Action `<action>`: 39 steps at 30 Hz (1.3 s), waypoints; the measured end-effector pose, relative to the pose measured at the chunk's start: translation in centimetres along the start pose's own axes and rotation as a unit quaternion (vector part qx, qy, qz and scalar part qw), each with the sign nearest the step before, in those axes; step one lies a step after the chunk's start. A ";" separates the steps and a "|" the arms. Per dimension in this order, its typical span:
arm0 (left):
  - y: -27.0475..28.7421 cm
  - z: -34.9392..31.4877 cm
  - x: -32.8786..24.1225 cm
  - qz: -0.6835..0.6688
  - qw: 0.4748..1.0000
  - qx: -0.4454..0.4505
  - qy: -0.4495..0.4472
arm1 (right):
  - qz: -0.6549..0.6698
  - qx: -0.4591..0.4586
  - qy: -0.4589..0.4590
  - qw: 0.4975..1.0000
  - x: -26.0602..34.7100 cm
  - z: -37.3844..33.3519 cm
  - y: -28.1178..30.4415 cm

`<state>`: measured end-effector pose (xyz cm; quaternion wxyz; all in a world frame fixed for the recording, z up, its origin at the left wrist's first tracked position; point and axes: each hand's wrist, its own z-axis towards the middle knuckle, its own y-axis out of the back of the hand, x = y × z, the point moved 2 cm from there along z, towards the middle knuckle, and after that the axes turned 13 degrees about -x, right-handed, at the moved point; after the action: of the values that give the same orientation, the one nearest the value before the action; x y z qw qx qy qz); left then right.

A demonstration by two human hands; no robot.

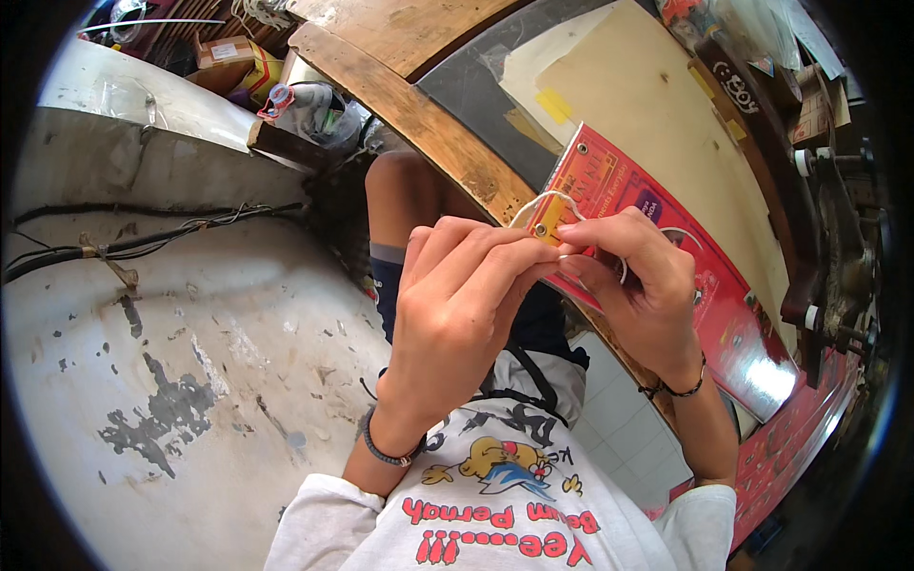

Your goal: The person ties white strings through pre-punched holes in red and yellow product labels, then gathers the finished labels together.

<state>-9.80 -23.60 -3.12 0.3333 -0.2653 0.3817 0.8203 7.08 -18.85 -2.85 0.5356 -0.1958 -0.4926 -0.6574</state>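
A glossy red printed sheet (728,333) lies at a slant on the table, with metal eyelets along its near-left end. A thin white cord (547,195) loops beside the lower eyelet (541,229) and runs between my hands. My left hand (457,305) has its fingers closed in a pinch on the cord at the sheet's edge. Right beside it, my right hand (643,285) pinches the cord between thumb and forefinger, above the red sheet. More cord curls behind the right fingers. Their overlapping fingertips partly hide the cord's path.
A worn wooden table edge (466,152) runs diagonally past my knee. Beige sheets (628,86) lie beyond the red one. A dark wood and metal fixture (762,143) stands at right, with red sheets (790,457) below. Black cables (143,243) cross the white surface at left.
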 end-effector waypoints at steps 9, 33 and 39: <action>0.2 -0.5 0.5 0.091 0.992 0.016 -0.089 | -0.002 0.008 0.080 0.997 -0.2 -0.1 -0.1; -0.8 -1.0 0.7 0.042 0.995 -0.051 0.080 | -0.069 -0.012 0.066 0.995 0.0 -0.2 -0.1; -0.2 -1.7 0.8 0.062 0.991 0.035 0.118 | -0.043 -0.019 0.052 0.998 -0.6 -0.1 -0.1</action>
<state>-9.86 -24.63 -4.75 0.2440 -0.3239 0.4625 0.7884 7.25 -18.67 -3.36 0.5281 -0.1502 -0.4596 -0.6980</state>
